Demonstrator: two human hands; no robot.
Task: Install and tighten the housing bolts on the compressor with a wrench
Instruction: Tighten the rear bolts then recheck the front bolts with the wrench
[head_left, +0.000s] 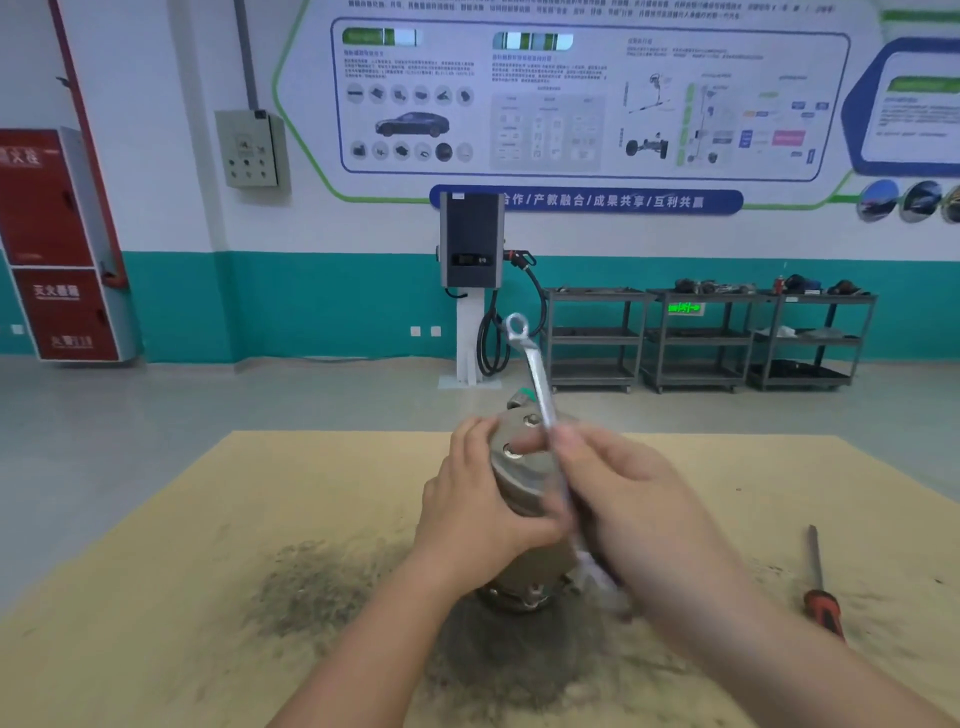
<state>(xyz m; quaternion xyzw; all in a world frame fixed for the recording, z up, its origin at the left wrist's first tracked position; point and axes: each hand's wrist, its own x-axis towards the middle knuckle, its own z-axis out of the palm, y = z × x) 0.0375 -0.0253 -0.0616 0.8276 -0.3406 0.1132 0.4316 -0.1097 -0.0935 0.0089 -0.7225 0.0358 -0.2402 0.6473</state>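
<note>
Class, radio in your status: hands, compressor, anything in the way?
Left hand grips compressor, upright on table. Right hand holds wrench, ring end up, off the bolts. Screwdriver lies clear, right.

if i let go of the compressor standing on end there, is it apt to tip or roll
Probably tippy: the compressor stands on end, taller than its base, and the left hand wraps around it. Once over, its rounded body would likely roll. It looks solid metal, so probably heavy for its size.
</note>
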